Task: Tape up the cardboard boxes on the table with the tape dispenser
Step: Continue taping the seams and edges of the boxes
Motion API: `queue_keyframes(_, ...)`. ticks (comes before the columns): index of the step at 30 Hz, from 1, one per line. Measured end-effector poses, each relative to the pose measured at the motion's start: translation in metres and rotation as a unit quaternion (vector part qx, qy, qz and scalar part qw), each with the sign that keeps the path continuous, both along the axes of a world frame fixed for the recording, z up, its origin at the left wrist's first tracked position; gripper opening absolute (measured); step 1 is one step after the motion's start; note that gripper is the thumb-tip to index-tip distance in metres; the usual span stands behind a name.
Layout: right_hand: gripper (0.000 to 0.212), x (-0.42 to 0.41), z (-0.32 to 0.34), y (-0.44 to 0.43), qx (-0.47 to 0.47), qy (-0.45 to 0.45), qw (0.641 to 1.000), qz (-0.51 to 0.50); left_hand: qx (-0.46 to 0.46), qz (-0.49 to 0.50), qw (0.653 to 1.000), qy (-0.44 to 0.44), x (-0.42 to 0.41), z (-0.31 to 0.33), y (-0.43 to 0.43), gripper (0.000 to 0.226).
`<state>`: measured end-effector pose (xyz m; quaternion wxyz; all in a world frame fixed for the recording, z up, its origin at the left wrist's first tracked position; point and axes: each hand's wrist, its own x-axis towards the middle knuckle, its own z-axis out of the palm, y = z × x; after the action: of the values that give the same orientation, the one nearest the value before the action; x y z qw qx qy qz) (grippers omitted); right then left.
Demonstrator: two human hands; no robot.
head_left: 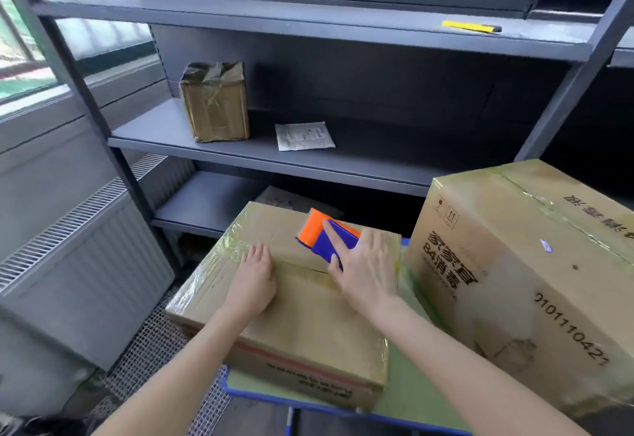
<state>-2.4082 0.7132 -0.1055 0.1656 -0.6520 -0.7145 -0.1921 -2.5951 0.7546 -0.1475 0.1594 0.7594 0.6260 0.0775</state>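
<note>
While left hand (255, 272) steadies, dispenser (324, 238) seemingly gripped.

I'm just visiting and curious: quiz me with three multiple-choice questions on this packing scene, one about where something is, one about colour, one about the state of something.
1. Where does the small taped box sit?
A. on the middle shelf
B. on the floor
C. on the large box

2. What colours is the tape dispenser?
A. green and white
B. orange and blue
C. all black

3. What is the left hand doing?
A. holding scissors
B. hanging off the table
C. pressing flat on the low box

Answers: 1 A, it stands on the shelf beside a white paper; 2 B, orange front, blue body under the right hand; 3 C, palm down on the box top.
</note>
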Motion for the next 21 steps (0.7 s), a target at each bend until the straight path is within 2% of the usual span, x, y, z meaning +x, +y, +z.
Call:
queue_keyframes(6,0.065,-0.038,-0.039,0.007,0.038,-0.022,0.999,0.028,0.028,0.012,0.998,0.046,-0.039,-0.007,0.008,0.063)
queue_keyframes(11,0.088,-0.047,-0.043,0.000,-0.021,-0.017,1.000,0.014,0.014,0.000,0.998,0.058,-0.052,-0.020,0.011,0.055)
queue_keyframes(19,0.080,-0.033,-0.047,-0.020,-0.048,0.038,0.998,-0.012,0.040,0.006,0.996,0.080,-0.063,-0.019,0.028,0.051)
queue_keyframes(21,0.088,-0.025,-0.052,-0.037,-0.059,0.053,0.996,-0.047,0.034,0.023,0.995,0.091,-0.067,-0.020,0.035,0.052)
